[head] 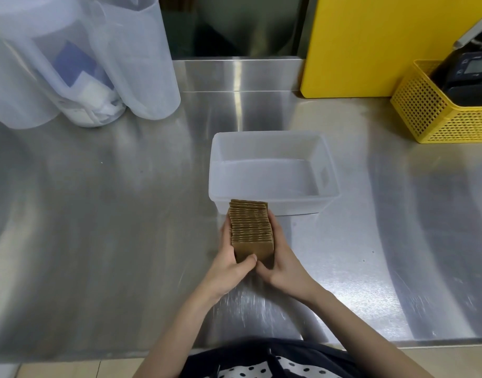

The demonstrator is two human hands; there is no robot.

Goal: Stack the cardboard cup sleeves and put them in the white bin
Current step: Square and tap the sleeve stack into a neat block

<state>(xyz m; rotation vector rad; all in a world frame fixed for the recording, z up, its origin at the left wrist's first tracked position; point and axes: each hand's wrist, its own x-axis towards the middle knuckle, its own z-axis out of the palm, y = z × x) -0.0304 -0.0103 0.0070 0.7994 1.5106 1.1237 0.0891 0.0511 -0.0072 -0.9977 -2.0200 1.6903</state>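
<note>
1. Far left, back of the steel counter (98, 214): a cluster of clear plastic jugs (79, 58), upright, touching each other. One holds white and blue packets; contents blurred.
2. Left hand (229, 264): fingers closed along the left side of the stack of cardboard sleeves (250, 227), thumb pressed on the near flat face.
3. The stack itself: brown, sleeves packed flat face to face, edges up, running away from the person. It's squeezed between both hands, just in front of the bin. Can't tell if it rests on the counter or is lifted slightly.
4. Right hand (282, 261): mirrors the left, fingers closed along the right side of the stack, thumb at the near face, just beside the left thumb.
5. White bin (328, 173): translucent, rectangular, sits on the counter directly behind the stack. Far end of the stack overlaps the bin's near wall in view; contact unclear. No sleeves inside.
6. Back right: yellow board (370, 45) standing upright against the wall.
7. Far right: yellow perforated basket (436, 115) holding a dark device with a small screen (468, 72).
</note>
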